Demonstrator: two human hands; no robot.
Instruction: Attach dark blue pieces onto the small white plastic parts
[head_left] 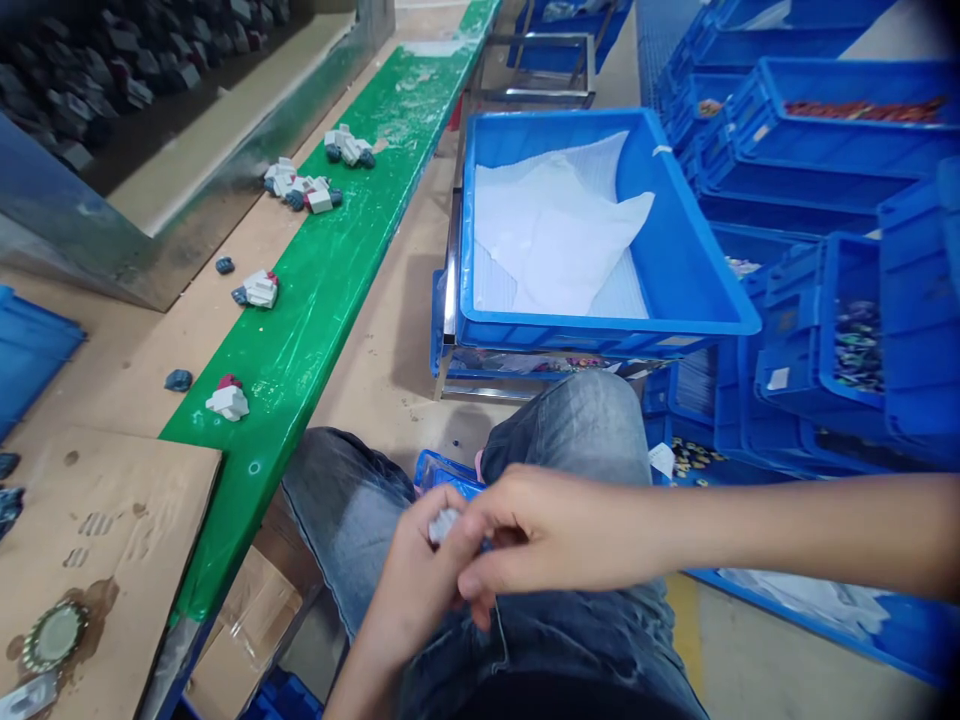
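Both hands, left hand [420, 580] and right hand [547, 535], pinch a small grey-white plastic part [442, 522] over the lap, below the big blue plastic crate [690, 270] lined with white paper [555, 230]; left of the crate, similar white parts [300, 185] lie on the green conveyor belt [337, 260].

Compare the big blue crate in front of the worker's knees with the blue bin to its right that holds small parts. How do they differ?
The big blue crate is wide and shallow-looking, and sits on a metal frame; the blue bin is narrower and stacked among other bins. The crate holds only white sheets; the bin holds a heap of small multicoloured parts. Both are blue plastic, open-topped and rectangular.
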